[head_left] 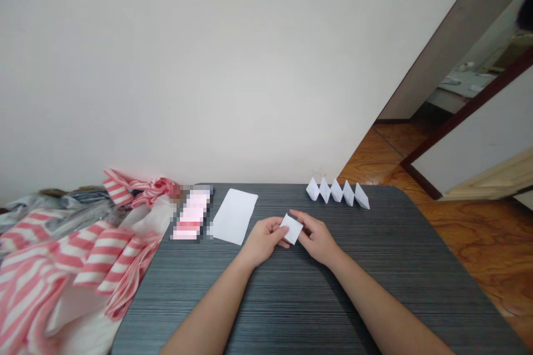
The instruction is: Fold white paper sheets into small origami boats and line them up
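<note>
At the bottom of the frame, two bare forearms slant inward over a dark grey tabletop with fine streaked grain and rounded far corners. Along the lower left, beside it, lies a heap of red-and-white striped cloth, with pale and greyish material bunched among its folds; what the heap may wrap cannot be told.

Near the middle of the frame, just below centre, the left hand has a small folded white paper square pinched, thumb flat on its face and fingers curled behind. The square is tilted, corners pointing roughly up and down. The right hand is at the square's right corner, its index finger reaching along the upper edge and its thumb just below; its fingers are slightly parted, and whether they press on the paper cannot be told.

Left of the hands, a larger flat white paper sheet lies on the tabletop, near a pixelated pink rectangular object. Toward the far right of the tabletop stand five small folded white paper pieces, diamond-like, in a close row.

Behind rises a plain off-white wall; at right, glossy brown wood-look flooring leads to a dark-red-framed opening in the upper right.
</note>
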Available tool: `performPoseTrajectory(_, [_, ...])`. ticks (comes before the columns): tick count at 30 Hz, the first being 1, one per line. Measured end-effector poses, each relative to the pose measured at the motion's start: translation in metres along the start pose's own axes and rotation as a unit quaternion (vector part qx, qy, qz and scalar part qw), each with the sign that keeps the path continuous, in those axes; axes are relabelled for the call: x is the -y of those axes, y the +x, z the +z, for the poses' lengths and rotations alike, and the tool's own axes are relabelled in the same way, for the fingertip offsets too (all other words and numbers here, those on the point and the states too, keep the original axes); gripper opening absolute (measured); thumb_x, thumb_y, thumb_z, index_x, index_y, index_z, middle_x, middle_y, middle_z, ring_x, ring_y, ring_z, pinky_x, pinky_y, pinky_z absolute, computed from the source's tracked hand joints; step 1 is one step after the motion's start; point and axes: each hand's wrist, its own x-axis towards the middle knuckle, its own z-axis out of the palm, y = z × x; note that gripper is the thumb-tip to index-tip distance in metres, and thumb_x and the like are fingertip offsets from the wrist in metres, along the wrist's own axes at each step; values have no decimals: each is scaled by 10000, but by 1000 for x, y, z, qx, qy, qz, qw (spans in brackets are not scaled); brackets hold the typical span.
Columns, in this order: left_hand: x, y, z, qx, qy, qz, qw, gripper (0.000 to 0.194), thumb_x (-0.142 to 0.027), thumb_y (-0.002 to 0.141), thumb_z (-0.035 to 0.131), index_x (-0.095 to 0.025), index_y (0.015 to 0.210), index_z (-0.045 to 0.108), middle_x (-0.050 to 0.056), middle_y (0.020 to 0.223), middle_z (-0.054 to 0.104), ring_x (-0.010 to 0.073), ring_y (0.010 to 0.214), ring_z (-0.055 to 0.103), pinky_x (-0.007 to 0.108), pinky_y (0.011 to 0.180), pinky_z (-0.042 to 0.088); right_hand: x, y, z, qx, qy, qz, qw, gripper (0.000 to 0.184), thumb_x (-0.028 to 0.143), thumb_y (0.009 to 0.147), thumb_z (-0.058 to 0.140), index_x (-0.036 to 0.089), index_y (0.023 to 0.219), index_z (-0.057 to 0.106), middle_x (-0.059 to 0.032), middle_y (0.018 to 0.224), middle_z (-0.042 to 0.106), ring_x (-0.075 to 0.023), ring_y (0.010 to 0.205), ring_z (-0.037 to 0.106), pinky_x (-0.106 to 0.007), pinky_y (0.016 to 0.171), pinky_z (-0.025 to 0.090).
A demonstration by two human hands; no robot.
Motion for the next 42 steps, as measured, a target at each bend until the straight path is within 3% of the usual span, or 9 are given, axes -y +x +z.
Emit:
performPoseTrajectory(4, [-2, -2, 2, 28, 45, 7, 999, 357, -388, 811, 536, -126, 1036, 626, 69, 804, 653, 144, 669, 608, 286, 642, 515, -4, 2, 1, 2, -17, -11, 1000, 353, 138, 766, 543, 220, 1102, 612, -70, 1006, 655, -212, 895, 604, -338, 793, 460])
performPoseTrajectory(9, [-2, -6, 5, 40, 108, 23, 993, 298, -347, 835, 493, -131, 976, 642, 62, 760, 647, 146, 658, 595, 270, 614, 488, -3, 4, 0, 8, -35, -4, 999, 243, 147, 774, 557, 214, 985, 655, -50, 793, 647, -184, 708, 591, -284, 641, 443])
performPoseTrajectory(15, [-2, -9, 7, 36, 168, 62, 983, 280, -208, 686, 664, -146, 957, 633, 46, 827, 666, 163, 725, 602, 252, 661, 458, 3, 5, -3, 17, -46, -12, 999, 146, 158, 780, 572, 199, 883, 668, -37, 708, 599, -169, 647, 558, -260, 588, 402])
performPoseTrajectory(19, [-2, -10, 8, 21, 226, 62, 972, 199, -203, 784, 513, -154, 941, 625, 26, 734, 655, 136, 622, 598, 231, 589, 449, 3, 5, -3, 15, -62, -29, 998, 126, 160, 783, 566, 192, 867, 654, -32, 702, 592, -166, 651, 552, -256, 591, 402])
performPoseTrajectory(26, [1, -9, 8, 11, 263, 69, 962, 239, -109, 753, 413, -151, 875, 614, 10, 699, 651, 120, 590, 610, 209, 563, 462, -1, 1, 1, -9, -96, -36, 995, 375, 102, 764, 518, 189, 1125, 572, -72, 879, 615, -191, 784, 587, -290, 690, 464])
performPoseTrajectory(34, [7, -6, 8, -7, 204, 39, 978, 224, -121, 757, 412, -135, 866, 607, 28, 680, 651, 121, 578, 618, 225, 556, 502, -9, 0, 4, -30, -94, -26, 995, 406, 58, 714, 506, 178, 1095, 578, -82, 1015, 640, -209, 920, 599, -322, 801, 470])
performPoseTrajectory(39, [10, -4, 6, -25, 178, 40, 983, 199, -136, 768, 440, -128, 879, 604, 34, 672, 651, 120, 560, 615, 226, 545, 497, -7, 2, 2, -26, -78, -23, 996, 464, 49, 710, 485, 182, 1148, 561, -81, 1033, 632, -212, 930, 591, -336, 814, 466])
performPoseTrajectory(42, [13, -2, 4, -36, 143, 29, 989, 171, -172, 790, 455, -124, 879, 593, 41, 676, 649, 124, 559, 615, 236, 546, 501, -2, 2, -1, -19, -49, -11, 999, 538, 63, 747, 468, 188, 1271, 466, -69, 970, 634, -185, 806, 601, -318, 732, 486])
